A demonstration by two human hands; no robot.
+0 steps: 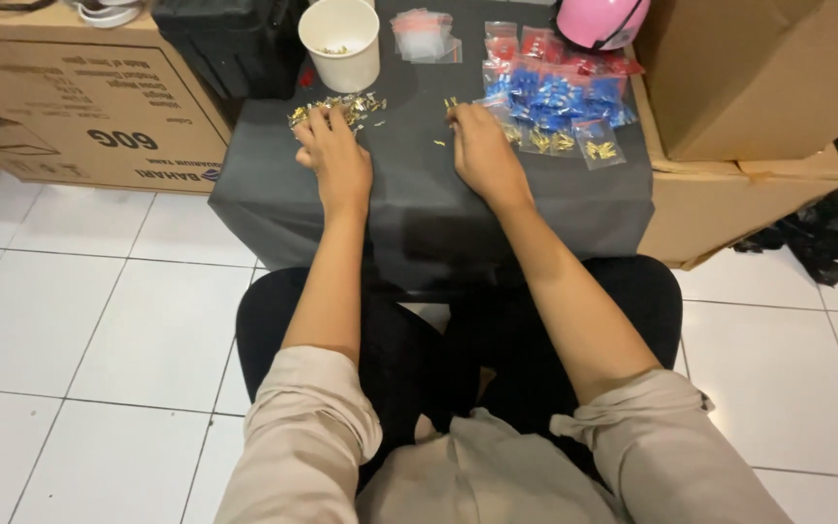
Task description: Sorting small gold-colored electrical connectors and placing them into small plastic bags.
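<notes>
On dark cloth (419, 209), hands (334, 155) touch brass bits (341, 105).

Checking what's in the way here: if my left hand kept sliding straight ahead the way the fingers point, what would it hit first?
The left hand already has its fingertips at the pile of small brass-coloured pieces, so it would push into that first. Beyond the pile stands the white paper cup, probably next in line, though depth is hard to judge.

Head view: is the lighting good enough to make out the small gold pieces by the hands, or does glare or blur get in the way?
Head view: light is even, with soft glare only on the white floor tiles; the small gold metal pieces stand out against the dark grey cloth but are too fine to resolve; the left hand and right hand look sharp, and edges bend slightly from the wide lens.
</notes>
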